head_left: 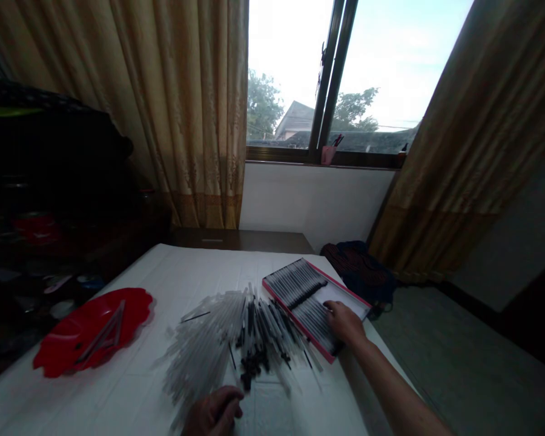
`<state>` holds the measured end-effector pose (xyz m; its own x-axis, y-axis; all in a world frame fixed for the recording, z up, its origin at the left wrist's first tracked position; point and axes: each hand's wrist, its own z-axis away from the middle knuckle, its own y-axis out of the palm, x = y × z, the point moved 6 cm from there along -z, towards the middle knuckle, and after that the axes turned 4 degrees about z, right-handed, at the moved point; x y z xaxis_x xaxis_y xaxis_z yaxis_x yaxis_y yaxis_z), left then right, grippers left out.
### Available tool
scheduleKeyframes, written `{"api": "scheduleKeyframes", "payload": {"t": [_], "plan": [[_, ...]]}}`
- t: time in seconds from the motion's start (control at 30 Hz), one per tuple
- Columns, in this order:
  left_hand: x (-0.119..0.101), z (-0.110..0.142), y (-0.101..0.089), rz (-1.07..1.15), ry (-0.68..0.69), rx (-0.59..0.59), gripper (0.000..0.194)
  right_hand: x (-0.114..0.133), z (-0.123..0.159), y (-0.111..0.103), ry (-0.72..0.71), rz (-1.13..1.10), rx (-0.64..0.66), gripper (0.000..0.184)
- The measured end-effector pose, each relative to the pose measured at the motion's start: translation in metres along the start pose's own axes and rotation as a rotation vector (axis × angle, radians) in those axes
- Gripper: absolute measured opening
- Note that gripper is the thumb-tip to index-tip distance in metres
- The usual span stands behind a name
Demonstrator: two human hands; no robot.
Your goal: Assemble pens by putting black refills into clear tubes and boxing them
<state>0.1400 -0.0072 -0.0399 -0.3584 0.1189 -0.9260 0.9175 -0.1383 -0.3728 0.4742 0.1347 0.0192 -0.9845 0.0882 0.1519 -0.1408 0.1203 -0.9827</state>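
My right hand (346,324) reaches into a shallow red-edged box (318,351), its bent fingertips down at the end of a row of slim tubes. Whether a tube is between those fingers cannot be made out. Two rows of clear tubes with dark ends (295,283) lie side by side in the box. At the bottom edge, my left hand (215,412) is curled closed beside the loose pile, its grip partly hidden. That pile holds clear plastic tubes (204,345) on the left and slim black-capped pieces (254,345) on the right.
A red scalloped dish (136,303) with a clear, flat-sided object in it stands on the white-covered table (172,266). Dark cloth (358,263) lies beyond the table's right corner. Dark clutter fills the left side. A pink cup (328,155) stands on the window sill.
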Motion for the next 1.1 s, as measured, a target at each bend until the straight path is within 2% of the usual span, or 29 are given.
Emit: {"api": "scheduleKeyframes", "payload": {"t": [0.13, 0.23, 0.27, 0.37, 0.43, 0.5, 0.53, 0.6, 0.73, 0.87, 1.0, 1.1], "plan": [[0.004, 0.001, -0.003, 0.128, -0.052, -0.054, 0.060, 0.047, 0.030, -0.010, -0.187, -0.066, -0.088, 0.031], [0.009, 0.001, -0.015, 0.158, -0.074, -0.168, 0.060, 0.081, 0.068, -0.001, -0.335, -0.131, -0.136, 0.029], [0.007, 0.000, -0.022, 0.126, -0.059, -0.217, 0.057, 0.092, 0.084, 0.001, -0.430, -0.201, -0.212, 0.029], [-0.016, -0.007, -0.042, -0.145, 0.046, -0.300, 0.040, 0.104, 0.125, 0.014, -0.530, -0.358, -0.406, 0.030], [-0.034, -0.018, -0.050, -0.413, 0.048, -0.264, 0.028, 0.101, 0.142, 0.024, -0.504, -0.413, -0.501, 0.030], [-0.045, -0.031, -0.052, -0.670, -0.016, -0.190, 0.023, 0.097, 0.150, 0.030, -0.471, -0.440, -0.567, 0.028], [-0.048, -0.038, -0.051, -0.757, -0.056, -0.141, 0.022, 0.095, 0.152, 0.031, -0.458, -0.448, -0.590, 0.027], [-0.050, -0.049, -0.048, -0.796, -0.091, -0.105, 0.018, 0.091, 0.152, 0.033, -0.439, -0.456, -0.614, 0.025], [-0.042, -0.065, -0.042, -0.756, -0.155, -0.096, 0.011, 0.090, 0.149, 0.034, -0.421, -0.430, -0.604, 0.025], [-0.034, -0.075, -0.047, -0.613, -0.243, -0.136, 0.003, 0.092, 0.148, 0.038, -0.431, -0.395, -0.542, 0.026], [-0.031, -0.079, -0.057, -0.326, -0.312, -0.187, 0.013, 0.092, 0.147, 0.042, -0.441, -0.391, -0.518, 0.028], [-0.027, -0.071, -0.061, -0.011, -0.351, -0.215, 0.012, 0.094, 0.148, 0.039, -0.438, -0.388, -0.530, 0.028]]}}
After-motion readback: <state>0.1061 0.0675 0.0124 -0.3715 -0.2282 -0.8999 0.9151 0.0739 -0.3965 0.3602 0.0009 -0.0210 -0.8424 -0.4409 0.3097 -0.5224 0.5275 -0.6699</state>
